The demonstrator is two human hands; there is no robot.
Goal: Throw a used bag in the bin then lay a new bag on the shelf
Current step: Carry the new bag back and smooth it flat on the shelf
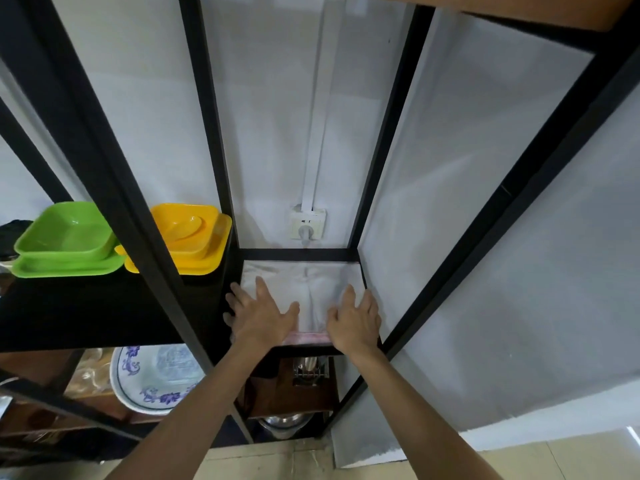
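Head view showed a translucent white plastic bag lying flat on the narrow black metal-framed shelf. Left hand and right hand pressed on its near corners, fingers spread flat, gripping nothing. Green square plastic dishes and yellow square plastic dishes sat on the neighbouring shelf at left.

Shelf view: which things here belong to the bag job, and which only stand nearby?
Belong to the job:
- clear bag, flat on the shelf
- left hand and right hand, pressing on it

Only nearby:
- green dishes
- yellow dishes
- blue-patterned plate
- wall socket
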